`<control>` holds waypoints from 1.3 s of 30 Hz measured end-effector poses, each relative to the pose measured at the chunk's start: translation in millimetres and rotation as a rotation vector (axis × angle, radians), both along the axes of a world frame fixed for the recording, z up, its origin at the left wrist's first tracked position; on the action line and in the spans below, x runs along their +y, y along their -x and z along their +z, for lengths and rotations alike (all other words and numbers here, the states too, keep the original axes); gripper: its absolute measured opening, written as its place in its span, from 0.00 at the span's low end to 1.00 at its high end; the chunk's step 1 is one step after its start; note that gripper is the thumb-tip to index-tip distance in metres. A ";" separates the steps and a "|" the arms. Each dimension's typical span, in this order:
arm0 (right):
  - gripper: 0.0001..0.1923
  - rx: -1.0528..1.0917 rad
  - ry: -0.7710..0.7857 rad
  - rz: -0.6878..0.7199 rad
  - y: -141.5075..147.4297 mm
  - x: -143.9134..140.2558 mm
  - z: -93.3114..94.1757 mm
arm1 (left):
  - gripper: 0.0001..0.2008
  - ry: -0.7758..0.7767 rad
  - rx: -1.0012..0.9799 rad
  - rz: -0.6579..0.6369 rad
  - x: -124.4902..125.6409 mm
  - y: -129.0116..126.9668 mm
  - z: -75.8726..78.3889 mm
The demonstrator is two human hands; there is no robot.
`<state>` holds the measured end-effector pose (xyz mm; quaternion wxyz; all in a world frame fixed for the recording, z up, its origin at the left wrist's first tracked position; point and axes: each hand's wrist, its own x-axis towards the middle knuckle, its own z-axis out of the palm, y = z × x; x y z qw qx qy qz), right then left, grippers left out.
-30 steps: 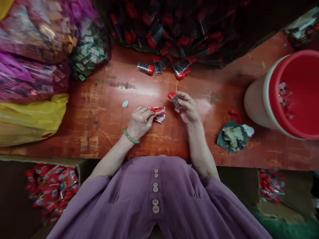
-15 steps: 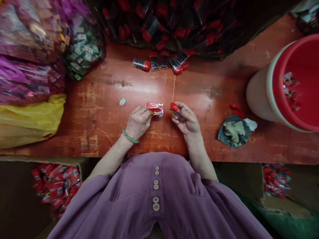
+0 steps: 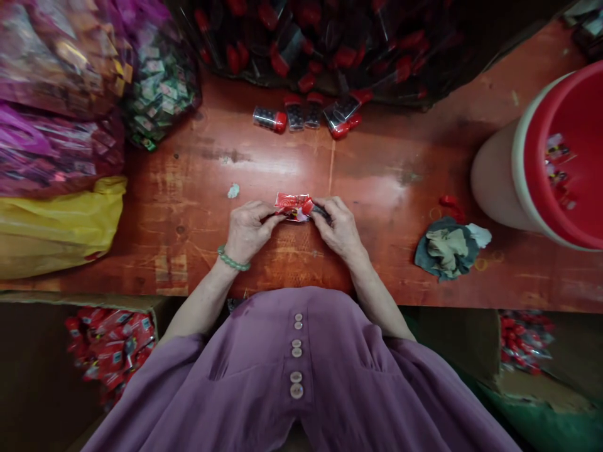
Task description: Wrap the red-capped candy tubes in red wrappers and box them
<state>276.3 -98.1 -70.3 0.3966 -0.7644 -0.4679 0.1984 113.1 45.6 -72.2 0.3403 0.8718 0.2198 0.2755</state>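
Observation:
My left hand (image 3: 247, 230), with a green bead bracelet at the wrist, pinches a small red plastic packet (image 3: 291, 204) just above the reddish wooden table (image 3: 377, 182). My right hand (image 3: 337, 228) grips a small red-capped clear tube (image 3: 311, 208) whose capped end touches the packet's right edge. Both hands are close together at the table's middle, in front of my purple buttoned top.
Several loose red-capped tubes (image 3: 306, 117) lie at the back before a dark bag full of them. Bags of wrapped packets (image 3: 160, 94) and a yellow bag (image 3: 56, 226) sit left. A red bucket (image 3: 556, 150) stands right, a crumpled cloth (image 3: 447, 251) beside it. Boxes of red packets (image 3: 110, 348) lie below.
My right hand has brought the red-capped tube leftward and down to the packet's edge. My left hand kept hold of the packet and shifted slightly left.

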 end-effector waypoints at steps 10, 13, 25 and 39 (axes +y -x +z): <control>0.16 0.899 -0.161 -0.114 -6.4 -14.5 26.5 | 0.05 -0.289 -0.131 0.026 -15.8 13.1 22.1; 0.15 1.077 -0.093 -0.009 -6.7 -20.9 45.2 | 0.07 -0.346 -0.138 -0.019 -17.6 14.5 23.6; 0.14 1.194 0.049 0.060 -4.0 -16.3 46.3 | 0.12 -0.282 -0.015 -0.095 -29.0 21.2 14.8; 0.13 1.176 0.080 0.099 -2.7 -22.0 54.8 | 0.07 -0.249 -0.133 -0.010 -33.4 19.8 14.6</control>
